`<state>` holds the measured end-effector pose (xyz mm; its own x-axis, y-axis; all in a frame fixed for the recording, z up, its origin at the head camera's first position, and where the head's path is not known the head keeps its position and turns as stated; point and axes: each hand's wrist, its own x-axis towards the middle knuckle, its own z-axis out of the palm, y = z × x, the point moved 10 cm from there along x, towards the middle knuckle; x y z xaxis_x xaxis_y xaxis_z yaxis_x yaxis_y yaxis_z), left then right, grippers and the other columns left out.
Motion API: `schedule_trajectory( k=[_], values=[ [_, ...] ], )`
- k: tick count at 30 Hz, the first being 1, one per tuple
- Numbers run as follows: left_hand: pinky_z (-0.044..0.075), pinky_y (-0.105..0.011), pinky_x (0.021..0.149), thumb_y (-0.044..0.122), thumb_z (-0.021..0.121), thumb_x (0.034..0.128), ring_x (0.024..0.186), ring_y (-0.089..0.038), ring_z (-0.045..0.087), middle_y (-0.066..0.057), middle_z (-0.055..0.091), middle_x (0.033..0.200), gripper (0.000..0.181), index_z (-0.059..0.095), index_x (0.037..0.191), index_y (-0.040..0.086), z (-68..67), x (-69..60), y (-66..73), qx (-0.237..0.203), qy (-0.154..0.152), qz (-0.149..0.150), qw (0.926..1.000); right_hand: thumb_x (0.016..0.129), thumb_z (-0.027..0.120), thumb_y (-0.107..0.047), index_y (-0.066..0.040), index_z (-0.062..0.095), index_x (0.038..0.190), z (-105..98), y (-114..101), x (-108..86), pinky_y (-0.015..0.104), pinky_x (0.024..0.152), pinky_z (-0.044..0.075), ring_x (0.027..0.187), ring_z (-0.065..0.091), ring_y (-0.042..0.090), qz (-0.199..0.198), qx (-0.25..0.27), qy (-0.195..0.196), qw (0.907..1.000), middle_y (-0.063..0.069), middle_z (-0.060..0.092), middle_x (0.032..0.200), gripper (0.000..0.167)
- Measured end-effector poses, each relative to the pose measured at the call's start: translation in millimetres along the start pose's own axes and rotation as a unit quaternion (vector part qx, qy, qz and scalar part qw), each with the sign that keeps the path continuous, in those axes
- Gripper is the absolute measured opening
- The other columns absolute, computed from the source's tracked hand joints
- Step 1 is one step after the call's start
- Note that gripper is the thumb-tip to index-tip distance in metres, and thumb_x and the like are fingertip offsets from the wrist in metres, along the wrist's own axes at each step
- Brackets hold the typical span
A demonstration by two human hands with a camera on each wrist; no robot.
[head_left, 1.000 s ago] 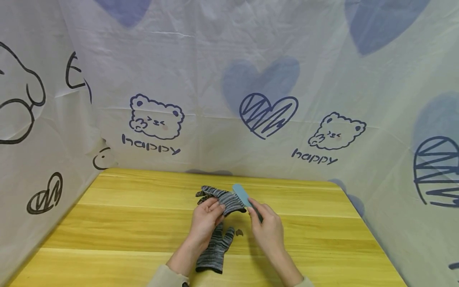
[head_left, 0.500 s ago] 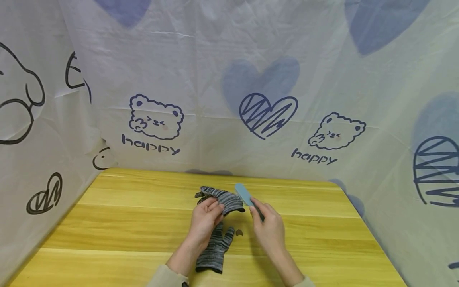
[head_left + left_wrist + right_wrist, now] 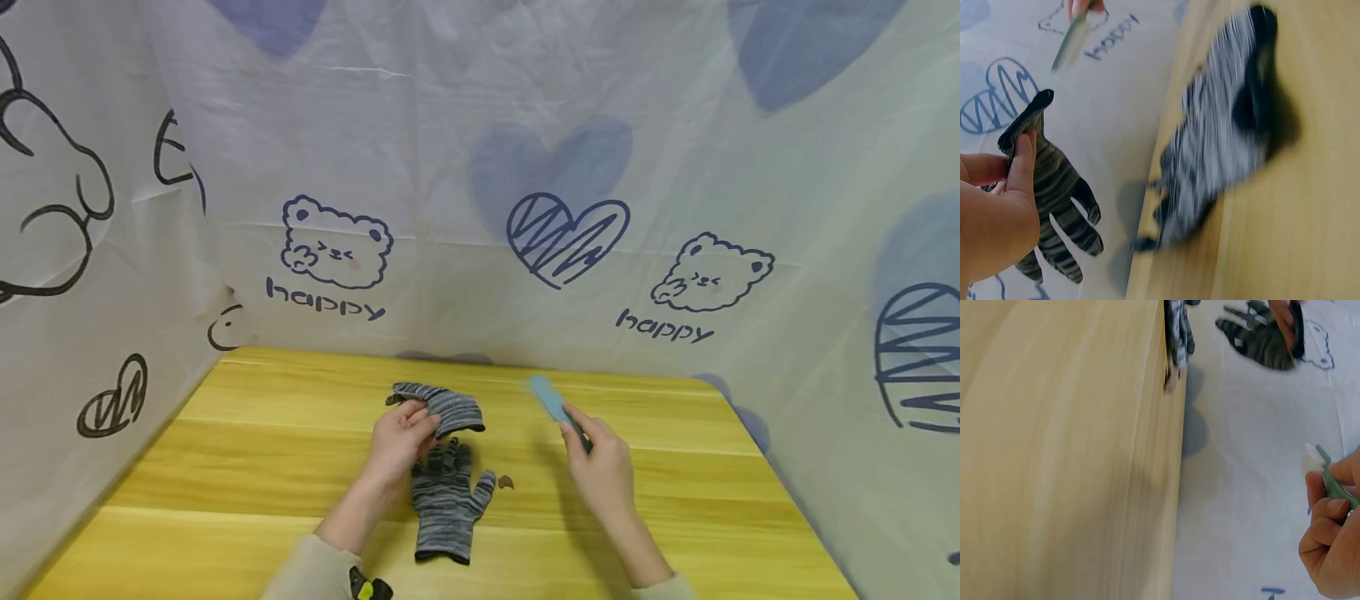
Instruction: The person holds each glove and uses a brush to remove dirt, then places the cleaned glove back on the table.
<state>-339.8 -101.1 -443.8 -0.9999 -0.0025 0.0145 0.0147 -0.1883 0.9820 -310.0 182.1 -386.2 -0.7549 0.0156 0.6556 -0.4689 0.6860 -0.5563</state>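
Note:
My left hand (image 3: 396,440) pinches a grey-and-black striped knit glove (image 3: 456,412), holding it up off the table. In the left wrist view the held glove's fingers dangle below the thumb and fingers. A matching glove (image 3: 444,504) lies flat on the table under it, its dark cuff toward me. Away to the right, my right hand (image 3: 602,467) grips a small blue-green brush (image 3: 547,397) by its handle. White bristles (image 3: 1312,460) show in the right wrist view. Brush and held glove are apart. Beside the lying glove's thumb is a small brown scrap (image 3: 506,482).
Everything is on or above a yellow wood-grain table (image 3: 712,517). Behind it and at the left hangs a pale cloth (image 3: 450,167) printed with hearts and bears, reaching down to the table's back edge.
My left hand has moved left with the glove, uncovering more of the lying one. The right hand has drawn the brush away to the right. The view has shifted slightly.

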Motion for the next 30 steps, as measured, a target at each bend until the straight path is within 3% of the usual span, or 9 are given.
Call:
schedule_trajectory(
  k=[6, 11, 14, 17, 20, 22, 24, 27, 30],
  values=[
    [0.059, -0.038, 0.094, -0.003, 0.054, 0.1027, 0.125, -0.033, 0.060, -0.037, 0.052, 0.144, 0.051, 0.039, 0.149, -0.018, -31.3, 1.8, 4.2, 0.062, -0.005, -0.004, 0.9980, 0.099, 0.072, -0.011, -0.005, 0.073, 0.129, -10, 30, -2.7, 0.028, 0.057, 0.051, 0.070, 0.062, 0.018, 0.047, -0.020, -0.044, 0.9977, 0.016, 0.076, 0.104, 0.031],
    [0.047, -0.053, 0.109, 0.001, 0.054, 0.1039, 0.146, -0.047, 0.037, -0.037, 0.034, 0.157, 0.058, 0.031, 0.154, -0.017, -48.1, 0.5, 3.4, 0.127, -0.040, -0.026, 0.9908, 0.104, 0.066, -0.017, -0.007, 0.068, 0.137, -18, 57, -9.9, 0.047, 0.080, 0.057, 0.107, 0.070, 0.034, 0.097, -0.047, -0.106, 0.9885, 0.021, 0.070, 0.129, 0.035],
    [0.045, -0.055, 0.110, 0.002, 0.053, 0.1042, 0.147, -0.049, 0.032, -0.039, 0.031, 0.158, 0.058, 0.031, 0.154, -0.017, -55.0, -2.5, 3.3, 0.154, -0.067, -0.033, 0.9853, 0.105, 0.063, -0.019, -0.006, 0.065, 0.141, -20, 73, -16.1, 0.053, 0.085, 0.055, 0.114, 0.066, 0.038, 0.127, -0.061, -0.159, 0.9772, 0.023, 0.067, 0.133, 0.037],
    [0.051, -0.055, 0.104, -0.001, 0.053, 0.1035, 0.123, -0.044, 0.057, -0.040, 0.054, 0.131, 0.035, 0.046, 0.134, -0.017, -61.0, -5.6, 3.9, 0.153, -0.091, -0.031, 0.9836, 0.106, 0.061, -0.018, -0.004, 0.064, 0.142, -20, 87, -22.4, 0.057, 0.090, 0.054, 0.118, 0.064, 0.041, 0.145, -0.078, -0.208, 0.9642, 0.024, 0.066, 0.133, 0.039],
    [0.056, -0.053, 0.097, -0.002, 0.053, 0.1036, 0.088, -0.023, 0.056, -0.016, 0.051, 0.091, 0.012, 0.048, 0.110, -0.011, -68.0, -11.4, 3.2, 0.144, -0.116, -0.033, 0.9821, 0.105, 0.061, -0.015, -0.003, 0.063, 0.141, -20, 97, -27.5, 0.059, 0.094, 0.053, 0.119, 0.063, 0.043, 0.149, -0.092, -0.240, 0.9548, 0.025, 0.066, 0.133, 0.039],
    [0.060, -0.048, 0.090, 0.001, 0.054, 0.1038, 0.076, -0.015, 0.048, -0.005, 0.040, 0.081, 0.011, 0.046, 0.100, -0.006, -75.1, -16.4, 0.9, 0.159, -0.126, -0.041, 0.9783, 0.103, 0.061, -0.013, -0.002, 0.064, 0.140, -19, 101, -30.0, 0.060, 0.094, 0.053, 0.117, 0.064, 0.043, 0.143, -0.097, -0.255, 0.9515, 0.025, 0.067, 0.131, 0.038],
    [0.060, -0.043, 0.081, 0.006, 0.056, 0.1050, 0.077, -0.014, 0.052, -0.003, 0.048, 0.083, 0.014, 0.052, 0.103, -0.007, -83.9, -22.8, -0.5, 0.194, -0.133, -0.040, 0.9711, 0.102, 0.062, -0.011, 0.000, 0.064, 0.140, -18, 103, -32.4, 0.061, 0.094, 0.053, 0.117, 0.064, 0.044, 0.137, -0.099, -0.266, 0.9492, 0.025, 0.068, 0.130, 0.039],
    [0.049, -0.033, 0.067, 0.013, 0.058, 0.1060, 0.073, -0.015, 0.049, -0.002, 0.049, 0.078, 0.019, 0.055, 0.098, -0.004, -96.7, -31.7, -2.2, 0.240, -0.133, -0.046, 0.9607, 0.102, 0.062, -0.010, 0.001, 0.063, 0.140, -16, 106, -35.9, 0.062, 0.095, 0.052, 0.117, 0.064, 0.046, 0.129, -0.104, -0.281, 0.9452, 0.026, 0.067, 0.130, 0.039],
    [0.040, -0.028, 0.059, 0.017, 0.059, 0.1063, 0.065, -0.014, 0.042, 0.000, 0.044, 0.072, 0.023, 0.055, 0.091, 0.000, -107.4, -38.9, -3.9, 0.252, -0.132, -0.057, 0.9571, 0.102, 0.062, -0.010, 0.001, 0.062, 0.141, -14, 110, -39.6, 0.062, 0.095, 0.052, 0.117, 0.064, 0.046, 0.133, -0.108, -0.295, 0.9399, 0.027, 0.066, 0.131, 0.040]
  ],
)
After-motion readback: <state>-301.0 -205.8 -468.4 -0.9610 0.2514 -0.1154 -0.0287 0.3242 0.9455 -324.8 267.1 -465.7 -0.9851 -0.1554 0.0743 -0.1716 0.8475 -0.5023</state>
